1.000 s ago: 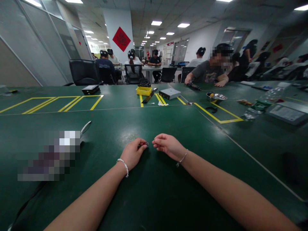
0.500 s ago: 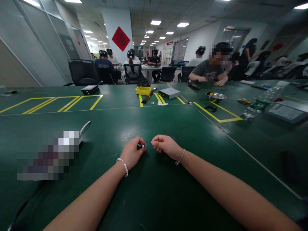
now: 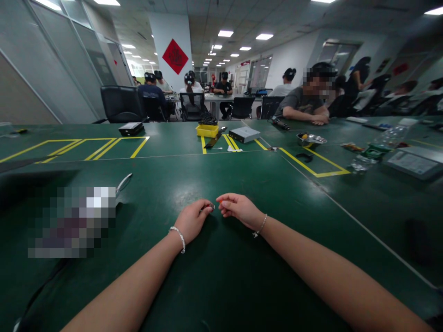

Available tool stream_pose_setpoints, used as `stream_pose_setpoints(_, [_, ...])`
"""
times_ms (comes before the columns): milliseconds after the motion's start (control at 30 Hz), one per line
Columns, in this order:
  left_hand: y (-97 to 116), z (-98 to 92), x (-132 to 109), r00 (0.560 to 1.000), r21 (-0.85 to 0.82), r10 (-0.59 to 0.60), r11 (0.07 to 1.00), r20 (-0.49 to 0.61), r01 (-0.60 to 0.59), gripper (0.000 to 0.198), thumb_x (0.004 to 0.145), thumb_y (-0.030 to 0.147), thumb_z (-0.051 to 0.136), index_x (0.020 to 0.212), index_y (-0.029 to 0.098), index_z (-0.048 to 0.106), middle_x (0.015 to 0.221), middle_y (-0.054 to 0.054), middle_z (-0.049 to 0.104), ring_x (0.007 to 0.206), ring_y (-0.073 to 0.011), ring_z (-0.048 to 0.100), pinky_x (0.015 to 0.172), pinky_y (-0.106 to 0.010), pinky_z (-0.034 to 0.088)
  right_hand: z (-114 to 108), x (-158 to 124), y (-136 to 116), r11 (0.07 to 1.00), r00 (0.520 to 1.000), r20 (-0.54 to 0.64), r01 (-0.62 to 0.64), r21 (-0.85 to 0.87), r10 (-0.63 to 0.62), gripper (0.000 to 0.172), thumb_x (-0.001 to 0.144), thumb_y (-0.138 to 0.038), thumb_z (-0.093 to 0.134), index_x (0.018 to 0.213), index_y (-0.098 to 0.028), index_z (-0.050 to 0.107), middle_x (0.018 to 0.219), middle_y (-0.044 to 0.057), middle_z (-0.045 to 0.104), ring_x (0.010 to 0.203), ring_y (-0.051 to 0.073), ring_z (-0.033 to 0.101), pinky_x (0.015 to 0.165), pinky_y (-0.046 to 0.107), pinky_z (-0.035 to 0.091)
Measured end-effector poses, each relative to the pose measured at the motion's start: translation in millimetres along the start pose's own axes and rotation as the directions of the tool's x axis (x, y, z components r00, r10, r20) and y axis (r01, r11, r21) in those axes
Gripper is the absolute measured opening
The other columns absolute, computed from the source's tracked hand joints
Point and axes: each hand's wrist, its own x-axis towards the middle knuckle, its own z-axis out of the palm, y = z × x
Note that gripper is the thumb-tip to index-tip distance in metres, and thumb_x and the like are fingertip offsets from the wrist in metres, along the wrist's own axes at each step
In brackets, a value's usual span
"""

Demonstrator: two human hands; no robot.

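Observation:
Over the green table (image 3: 194, 175), my left hand (image 3: 194, 219) pinches a small metallic part (image 3: 212, 206) between thumb and fingers. A hint of red shows beside it. My right hand (image 3: 240, 211) is closed just to the right, its thumb and forefinger pinching a tiny orange piece (image 3: 221, 202). The fingertips of the two hands are a short gap apart. Both objects are too small to make out further. Each wrist wears a bracelet.
Left of my hands lies a blurred-out device (image 3: 79, 221) with a cable. Farther back are a black box (image 3: 130, 128), a yellow tray (image 3: 206, 131), a grey box (image 3: 244, 134), a metal bowl (image 3: 311, 138) and a plastic bottle (image 3: 384, 143). A person (image 3: 306, 99) sits across the table.
My left hand has turned slightly, its fingers closer round the metallic part. Orange now shows at my right fingertips. The person across has brought their hands together. A dark shape has appeared at the left.

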Motion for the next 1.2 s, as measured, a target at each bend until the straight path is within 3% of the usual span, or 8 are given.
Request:
stream_pose_setpoints(167, [-0.6, 1.0, -0.9, 0.999, 0.004, -0.014, 1.0, -0.052, 0.014, 0.013, 0.076, 0.027, 0.049, 0.086, 0.022, 0.056, 0.08, 0.001, 0.061, 0.074, -0.0143, 0.056, 0.069, -0.026, 0.041, 0.4, -0.3, 0.7, 1.0, 1.0, 0.007, 0.012, -0.021, -0.012, 0.023, 0.068, -0.031, 0.062, 0.082, -0.014, 0.058, 0.063, 0.0, 0.056, 0.054, 0.007, 0.052, 0.054, 0.022, 0.043])
stream_pose_setpoints(367, [-3.4, 2.4, -0.2, 0.996, 0.008, -0.02, 1.0, -0.082, 0.021, 0.01, 0.069, 0.023, 0.056, 0.078, 0.02, 0.051, 0.078, 0.001, 0.059, 0.074, -0.0145, 0.055, 0.069, -0.027, 0.041, -1.0, 1.1, 2.8, 0.999, 1.0, -0.003, 0.009, -0.044, -0.009, 0.021, 0.064, -0.025, 0.065, 0.081, -0.014, 0.061, 0.073, 0.002, 0.06, 0.06, 0.007, 0.053, 0.057, 0.021, 0.045])
stream_pose_setpoints(567, [-2.6, 1.1, 0.2, 0.995, 0.031, -0.027, 0.999, -0.093, 0.03, 0.011, 0.068, 0.021, 0.056, 0.077, 0.02, 0.051, 0.079, 0.001, 0.058, 0.077, -0.0154, 0.054, 0.071, -0.029, 0.041, -1.6, 1.0, 2.3, 1.0, 1.0, 0.001, 0.012, -0.011, -0.012, 0.025, 0.06, -0.014, 0.065, 0.085, -0.015, 0.058, 0.082, 0.003, 0.062, 0.061, 0.007, 0.055, 0.057, 0.022, 0.046])
stream_pose_setpoints(700, [-2.2, 1.0, 0.7, 0.994, 0.04, -0.025, 0.999, -0.103, 0.03, 0.01, 0.068, 0.023, 0.056, 0.076, 0.02, 0.051, 0.078, 0.001, 0.058, 0.076, -0.0154, 0.054, 0.071, -0.029, 0.041, -1.8, 1.3, 3.2, 1.0, 1.0, 0.004, 0.012, -0.018, -0.012, 0.018, 0.064, -0.02, 0.064, 0.081, -0.014, 0.058, 0.078, 0.004, 0.063, 0.058, 0.007, 0.055, 0.057, 0.021, 0.046])
stream_pose_setpoints(900, [0.5, 0.1, 0.3, 0.996, 0.034, -0.006, 0.999, -0.089, 0.009, 0.01, 0.07, 0.026, 0.056, 0.077, 0.02, 0.054, 0.079, 0.001, 0.059, 0.075, -0.015, 0.054, 0.071, -0.028, 0.041, -1.9, 1.3, 3.0, 1.0, 1.0, -0.013, 0.019, -0.02, -0.019, 0.024, 0.064, -0.029, 0.066, 0.082, -0.015, 0.06, 0.071, 0.001, 0.06, 0.057, 0.006, 0.053, 0.058, 0.022, 0.046])
stream_pose_setpoints(1200, [3.4, -0.8, -0.8, 0.995, 0.041, 0.006, 0.999, -0.098, -0.002, 0.01, 0.069, 0.027, 0.056, 0.077, 0.02, 0.053, 0.077, 0.001, 0.059, 0.074, -0.0146, 0.055, 0.07, -0.027, 0.041, -2.2, 2.5, 5.2, 0.999, 1.0, -0.009, 0.026, -0.038, -0.027, 0.021, 0.063, -0.017, 0.064, 0.084, -0.015, 0.06, 0.073, 0.001, 0.06, 0.058, 0.006, 0.053, 0.058, 0.021, 0.046])
